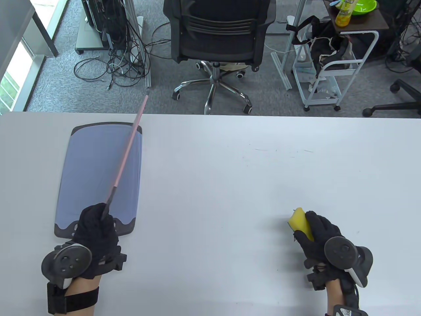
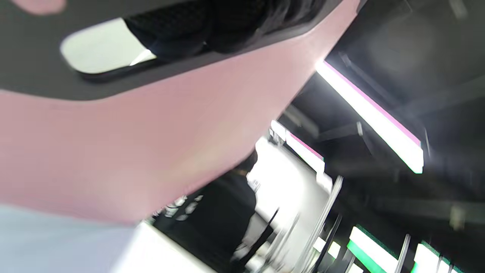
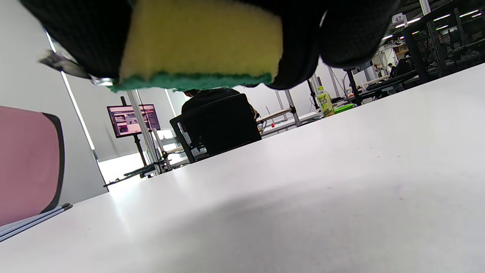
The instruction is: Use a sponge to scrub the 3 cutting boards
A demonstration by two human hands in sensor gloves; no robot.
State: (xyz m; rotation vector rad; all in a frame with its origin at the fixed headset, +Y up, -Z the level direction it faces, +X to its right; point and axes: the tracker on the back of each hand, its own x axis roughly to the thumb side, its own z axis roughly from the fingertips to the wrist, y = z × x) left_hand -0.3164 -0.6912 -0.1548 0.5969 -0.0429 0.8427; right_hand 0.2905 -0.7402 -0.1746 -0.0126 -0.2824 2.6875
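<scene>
Two boards in view, scrubbing not running now.
Left hand point(image 1: 95, 227) fingers grip the pink board point(image 1: 126, 158) on edge above the blue board point(image 1: 100, 177) on the worktop point(image 1: 230, 181); right hand point(image 1: 320, 240) fingers clasp the sponge point(image 1: 301, 223), well apart; third board unseen.
</scene>
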